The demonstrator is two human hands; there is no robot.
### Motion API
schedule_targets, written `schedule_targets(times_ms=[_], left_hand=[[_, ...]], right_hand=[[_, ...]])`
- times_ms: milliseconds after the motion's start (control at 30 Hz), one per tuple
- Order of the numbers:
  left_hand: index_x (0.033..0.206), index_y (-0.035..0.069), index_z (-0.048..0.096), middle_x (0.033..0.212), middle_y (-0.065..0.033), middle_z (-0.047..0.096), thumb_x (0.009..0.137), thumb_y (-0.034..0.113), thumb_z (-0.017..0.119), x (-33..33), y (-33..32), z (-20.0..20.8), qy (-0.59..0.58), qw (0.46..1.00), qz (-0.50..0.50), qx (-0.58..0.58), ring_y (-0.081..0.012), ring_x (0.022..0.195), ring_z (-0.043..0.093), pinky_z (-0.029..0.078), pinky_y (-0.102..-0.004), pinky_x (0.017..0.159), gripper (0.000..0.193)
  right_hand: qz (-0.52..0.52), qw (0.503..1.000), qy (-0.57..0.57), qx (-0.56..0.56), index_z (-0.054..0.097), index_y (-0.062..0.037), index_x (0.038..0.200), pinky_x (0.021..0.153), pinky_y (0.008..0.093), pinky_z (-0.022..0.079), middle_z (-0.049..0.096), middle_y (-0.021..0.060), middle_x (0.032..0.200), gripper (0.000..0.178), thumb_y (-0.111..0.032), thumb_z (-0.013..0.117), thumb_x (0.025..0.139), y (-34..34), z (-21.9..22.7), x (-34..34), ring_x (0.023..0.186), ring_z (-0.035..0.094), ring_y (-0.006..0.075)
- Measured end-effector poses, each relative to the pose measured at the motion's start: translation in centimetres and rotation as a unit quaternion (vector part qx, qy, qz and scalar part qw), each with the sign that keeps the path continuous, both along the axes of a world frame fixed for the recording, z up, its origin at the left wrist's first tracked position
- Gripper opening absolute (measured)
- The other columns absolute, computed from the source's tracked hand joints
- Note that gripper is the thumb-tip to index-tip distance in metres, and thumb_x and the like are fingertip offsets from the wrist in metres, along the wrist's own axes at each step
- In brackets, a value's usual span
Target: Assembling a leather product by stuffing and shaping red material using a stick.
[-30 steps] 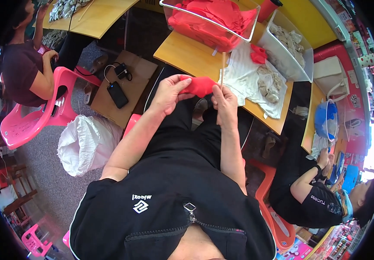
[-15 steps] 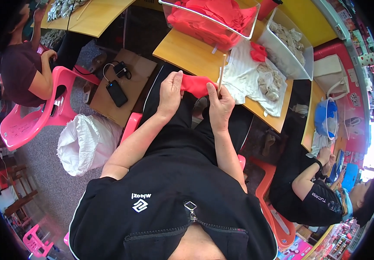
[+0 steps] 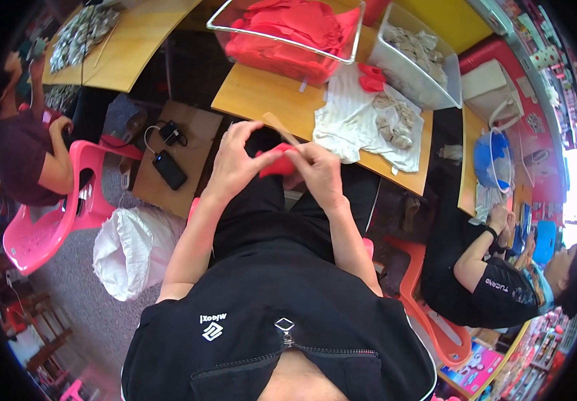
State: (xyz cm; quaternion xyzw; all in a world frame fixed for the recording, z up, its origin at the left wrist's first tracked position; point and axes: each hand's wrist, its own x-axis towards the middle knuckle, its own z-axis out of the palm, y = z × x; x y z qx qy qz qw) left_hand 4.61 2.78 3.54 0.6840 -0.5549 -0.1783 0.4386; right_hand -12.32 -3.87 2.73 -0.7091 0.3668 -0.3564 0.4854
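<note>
Clock centred on the red piece (image 3: 273, 164), which sits above the lap, between the two hands.

Left hand (image 3: 235, 160) at 9: forearm up from 7, fingers spread toward 12, well clear of the thumb; thumb points to 3, its tip against the red piece. Right hand (image 3: 320, 175) at 4: forearm up from 5, wrist bent in, fingers curled, thumb and forefinger pinched on the red piece. Flat wooden stick (image 3: 279, 127) runs out of the right hand toward 10-11.

Containers:
- 12: clear bin (image 3: 359, 33) on the worktop (image 3: 251, 89), heaped with flat red pieces.
- 2: second clear bin (image 3: 405, 85), crumpled beige pieces inside. White cloth (image 3: 340, 119) nearer in, also 2, bearing a beige pile (image 3: 395, 121) and a red scrap (image 3: 371, 78).
- 3, well out: blue bucket (image 3: 481, 159), something pale in it, can't make out what.
- 8: white woven sack (image 3: 128, 257) upright on the floor, contents can't be seen.
</note>
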Motion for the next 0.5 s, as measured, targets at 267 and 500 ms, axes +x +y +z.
schedule_targets(times_ms=[267, 500], left_hand=[[0.096, 0.000, 0.066, 0.073, -0.0011, 0.065, 0.080, 0.016, 0.071, 0.6, -0.1, -0.4, 0.368, 0.877, -0.149, 0.271, -0.0055, 0.065, 0.057, 0.045, -0.0198, 0.053, 0.023], [0.099, -0.002, 0.063, 0.087, -0.0085, 0.066, 0.084, 0.013, 0.066, -1.2, -1.0, -0.9, 0.501, 0.832, -0.097, 0.218, -0.0138, 0.074, 0.065, 0.054, -0.0232, 0.059, 0.021]], right_hand=[[0.078, 0.960, -0.112, 0.243, 0.060, 0.0023, 0.105, 0.055, 0.0181, 0.044, 0.060, 0.0020, 0.078, 0.019, -0.010, 0.056, 0.092, -1.7, 0.5, -2.4, 0.059, 0.054, 0.0054], [-0.159, 0.943, -0.231, 0.182, 0.049, 0.0062, 0.121, 0.055, 0.0190, 0.039, 0.055, 0.0031, 0.090, 0.032, -0.010, 0.049, 0.094, -10.8, -4.2, -4.3, 0.068, 0.047, 0.0048]])
